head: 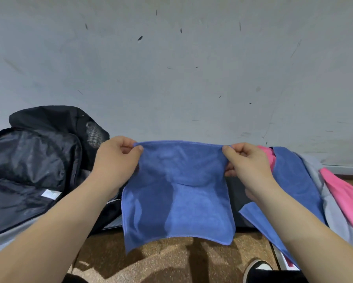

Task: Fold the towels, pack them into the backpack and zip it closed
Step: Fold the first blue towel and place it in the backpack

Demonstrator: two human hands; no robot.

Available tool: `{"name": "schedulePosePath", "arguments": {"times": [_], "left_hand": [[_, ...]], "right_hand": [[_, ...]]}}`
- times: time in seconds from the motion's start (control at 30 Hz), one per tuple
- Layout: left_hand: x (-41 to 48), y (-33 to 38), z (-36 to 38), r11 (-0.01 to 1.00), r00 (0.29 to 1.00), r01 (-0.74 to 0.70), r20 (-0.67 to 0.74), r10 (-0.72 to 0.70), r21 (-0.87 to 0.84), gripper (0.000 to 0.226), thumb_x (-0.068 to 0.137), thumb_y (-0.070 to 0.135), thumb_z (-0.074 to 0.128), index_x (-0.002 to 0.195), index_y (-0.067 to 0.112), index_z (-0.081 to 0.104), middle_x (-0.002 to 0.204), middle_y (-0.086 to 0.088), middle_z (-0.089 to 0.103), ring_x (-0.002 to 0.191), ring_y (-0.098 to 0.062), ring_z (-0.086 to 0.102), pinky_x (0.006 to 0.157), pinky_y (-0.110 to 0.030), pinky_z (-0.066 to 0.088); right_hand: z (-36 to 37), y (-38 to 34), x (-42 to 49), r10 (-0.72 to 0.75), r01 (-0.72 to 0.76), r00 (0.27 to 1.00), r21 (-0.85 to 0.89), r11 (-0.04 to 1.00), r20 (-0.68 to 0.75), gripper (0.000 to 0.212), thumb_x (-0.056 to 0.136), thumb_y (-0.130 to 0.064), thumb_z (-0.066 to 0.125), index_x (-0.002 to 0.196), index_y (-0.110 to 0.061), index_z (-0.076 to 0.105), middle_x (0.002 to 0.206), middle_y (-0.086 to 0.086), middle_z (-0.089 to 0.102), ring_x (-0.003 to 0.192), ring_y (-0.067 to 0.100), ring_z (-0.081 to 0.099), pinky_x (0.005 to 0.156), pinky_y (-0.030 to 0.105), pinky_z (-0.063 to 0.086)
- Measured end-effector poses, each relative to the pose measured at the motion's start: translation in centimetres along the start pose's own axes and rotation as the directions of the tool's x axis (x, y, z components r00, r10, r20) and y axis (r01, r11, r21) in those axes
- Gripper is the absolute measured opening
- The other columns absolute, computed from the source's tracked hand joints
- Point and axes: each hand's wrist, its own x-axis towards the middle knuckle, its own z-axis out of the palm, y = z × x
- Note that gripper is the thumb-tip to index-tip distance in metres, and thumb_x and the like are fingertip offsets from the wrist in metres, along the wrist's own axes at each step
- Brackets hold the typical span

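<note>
A blue towel (177, 193) hangs in the air in front of me, stretched flat between both hands. My left hand (116, 158) pinches its top left corner and my right hand (247, 162) pinches its top right corner. The black backpack (34, 160) lies open at the left with its dark lining showing. At the right a pile holds another blue towel (289, 176), a pink towel (343, 193) and a grey towel (332, 211), all draped over the edge.
A grey scuffed wall (171, 68) stands close behind everything. Brown speckled floor (171, 260) lies below the towel, with my black shoe (257, 268) at the lower right. A dark surface (238, 188) shows between the held towel and the pile.
</note>
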Motion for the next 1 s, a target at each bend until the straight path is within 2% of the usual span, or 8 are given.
{"name": "schedulePosePath", "arguments": {"times": [0.1, 0.23, 0.33, 0.43, 0.7, 0.83, 0.93, 1.0], "left_hand": [[-2.5, 1.1, 1.3, 0.988, 0.996, 0.025, 0.091, -0.011, -0.155, 0.003, 0.095, 0.013, 0.072, 0.096, 0.01, 0.072, 0.069, -0.005, 0.073, 0.055, -0.013, 0.065, 0.058, -0.03, 0.061], [-5.2, 1.5, 2.9, 0.969, 0.983, 0.036, 0.186, 0.01, -0.243, 0.002, 0.092, 0.016, 0.076, 0.093, 0.016, 0.078, 0.079, -0.007, 0.078, 0.067, -0.016, 0.069, 0.066, -0.031, 0.061], [-6.5, 1.6, 3.8, 0.973, 0.969, 0.022, 0.243, 0.035, -0.228, 0.006, 0.092, 0.015, 0.077, 0.093, 0.019, 0.08, 0.079, -0.003, 0.079, 0.072, -0.018, 0.073, 0.07, -0.035, 0.064], [-6.8, 1.5, 3.9, 0.976, 0.964, 0.014, 0.262, 0.045, -0.217, 0.011, 0.095, 0.011, 0.072, 0.098, 0.018, 0.08, 0.086, -0.003, 0.081, 0.089, -0.029, 0.078, 0.085, -0.048, 0.064], [-6.3, 1.3, 3.5, 0.981, 0.958, 0.011, 0.284, 0.046, -0.196, 0.016, 0.097, 0.012, 0.07, 0.106, 0.019, 0.081, 0.091, 0.005, 0.082, 0.089, -0.011, 0.078, 0.089, -0.037, 0.063], [-6.3, 1.5, 3.2, 0.986, 0.936, -0.068, 0.332, 0.114, -0.149, 0.019, 0.088, 0.011, 0.08, 0.103, 0.022, 0.08, 0.091, 0.007, 0.082, 0.087, -0.007, 0.078, 0.088, -0.03, 0.063], [-5.9, 1.6, 2.9, 0.987, 0.951, -0.093, 0.281, 0.128, -0.132, 0.017, 0.084, 0.012, 0.084, 0.097, 0.021, 0.078, 0.086, 0.005, 0.081, 0.082, -0.01, 0.078, 0.08, -0.028, 0.062], [-5.7, 1.8, 2.5, 0.983, 0.958, -0.096, 0.255, 0.134, -0.157, 0.011, 0.088, 0.013, 0.08, 0.094, 0.022, 0.079, 0.085, 0.005, 0.081, 0.083, -0.01, 0.077, 0.08, -0.029, 0.061]], "right_hand": [[1.0, -1.1, -2.5, 0.032, -0.042, 0.996, 0.118, 0.992, 0.083, 0.013, 0.094, -0.014, 0.075, 0.092, -0.005, 0.067, 0.066, 0.007, 0.068, 0.055, 0.018, 0.066, 0.055, 0.029, 0.06], [2.8, -1.8, -5.5, 0.007, -0.031, 0.981, 0.119, 0.992, 0.191, 0.009, 0.09, -0.016, 0.08, 0.088, -0.01, 0.074, 0.071, 0.007, 0.072, 0.062, 0.02, 0.068, 0.063, 0.033, 0.062], [4.1, -2.0, -7.0, -0.022, -0.007, 0.964, 0.107, 0.994, 0.267, 0.005, 0.088, -0.017, 0.082, 0.086, -0.013, 0.079, 0.076, 0.011, 0.074, 0.067, 0.02, 0.069, 0.066, 0.032, 0.06], [4.7, -2.3, -7.5, -0.062, 0.053, 0.954, 0.037, 0.998, 0.293, 0.002, 0.09, -0.015, 0.079, 0.089, -0.014, 0.081, 0.078, 0.013, 0.077, 0.067, 0.013, 0.068, 0.067, 0.031, 0.061], [4.8, -2.2, -6.8, -0.178, 0.2, 0.936, -0.041, 0.979, 0.304, 0.01, 0.092, -0.016, 0.077, 0.087, -0.019, 0.084, 0.081, 0.006, 0.079, 0.072, 0.012, 0.07, 0.079, 0.038, 0.063], [4.8, -1.7, -6.1, -0.108, 0.135, 0.913, -0.043, 0.99, 0.394, 0.026, 0.101, -0.021, 0.063, 0.091, -0.005, 0.079, 0.092, 0.029, 0.072, 0.091, 0.042, 0.073, 0.086, 0.06, 0.058], [4.4, -2.5, -6.1, 0.003, -0.064, 0.859, 0.102, 0.993, 0.511, 0.027, 0.101, -0.005, 0.055, 0.104, -0.008, 0.081, 0.1, 0.017, 0.079, 0.1, 0.032, 0.076, 0.091, 0.042, 0.063], [4.0, -2.6, -5.7, -0.013, -0.046, 0.867, 0.105, 0.993, 0.498, 0.03, 0.098, 0.005, 0.055, 0.109, -0.01, 0.079, 0.102, 0.014, 0.08, 0.099, 0.029, 0.077, 0.089, 0.038, 0.063]]}}
